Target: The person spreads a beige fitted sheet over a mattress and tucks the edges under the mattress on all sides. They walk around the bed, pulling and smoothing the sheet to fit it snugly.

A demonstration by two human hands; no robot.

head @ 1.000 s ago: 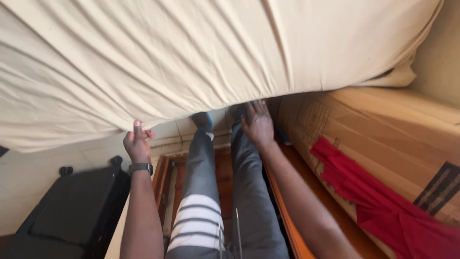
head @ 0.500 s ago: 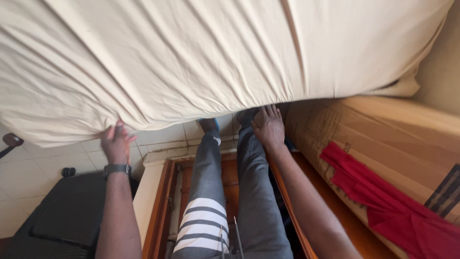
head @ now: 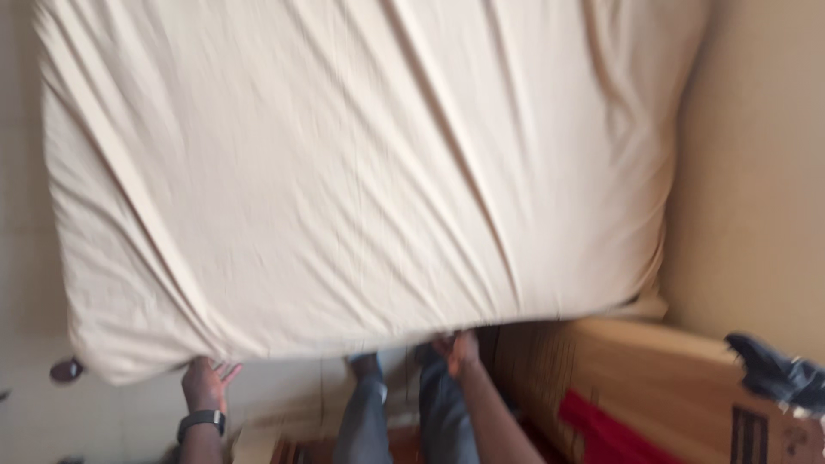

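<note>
A large mattress (head: 361,172) in a cream fitted sheet fills most of the view, tipped up so its broad face is toward the camera and its lower edge runs left to right just above both hands. Its long axis appears to run up and away from the person, though motion blur makes the exact tilt hard to judge.

The left hand (head: 206,384), with a dark watch (head: 200,420) on the wrist, is pressed up against the lower left corner of the mattress, fingers spread and open rather than curled around the edge. The right hand (head: 460,351) meets the lower edge nearer the middle; its fingers vanish under the sheet, so I cannot tell whether they grip or merely push. The mattress lies directly above and beyond both hands, and the left hand carries the corner while the right sits closer to the centre.

Below, between the arms, the person's legs in grey trousers (head: 404,412) stand over a pale tiled floor (head: 26,412). To the right a big cardboard box (head: 636,378) lies close beside the mattress edge, with a red cloth (head: 601,430) draped on it and a dark garment (head: 778,369) farther right. A beige wall (head: 756,172) hems in the mattress's right side.
</note>
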